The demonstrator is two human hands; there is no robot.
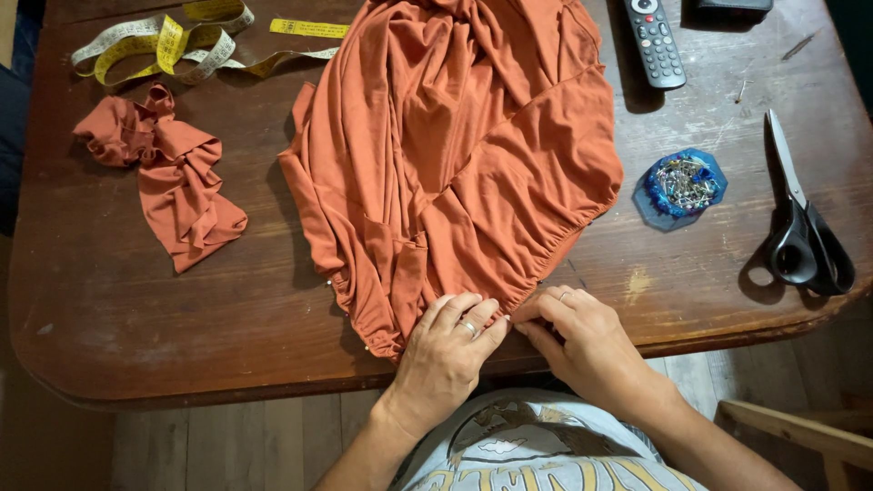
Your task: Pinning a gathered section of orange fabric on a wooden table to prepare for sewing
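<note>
View from a head-worn camera, looking down at a dark brown wooden tabletop (pixel 136 300) with a worn, scratched surface.

A large rust-orange garment (pixel 455 155) of soft gathered fabric lies in the middle of the tabletop, its ruched hem hanging slightly over the near edge. All places below are given relative to this garment.

At its near hem, two bare hands meet. The left hand (pixel 446 355) rests flat on the hem, fingers pressed close together, a ring on one finger. The right hand (pixel 582 341) is just beside it, touching it at the fingertips; its thumb and forefinger pinch the gathered edge of the hem, the other fingers curled in. It also wears a ring.

To the left of the garment, well apart, lies a crumpled scrap of the same orange fabric (pixel 168 173). Beyond that scrap, at the far left, a yellow and white measuring tape (pixel 173 45) lies in loose loops.

To the right of the garment sits a blue faceted pin holder (pixel 682 186) filled with pins. Further right lie black-handled scissors (pixel 800 223), blades pointing away. At the far right, close beside the fabric, is a dark remote control (pixel 655 41). A single needle or pin (pixel 798 45) lies near the far right corner.
</note>
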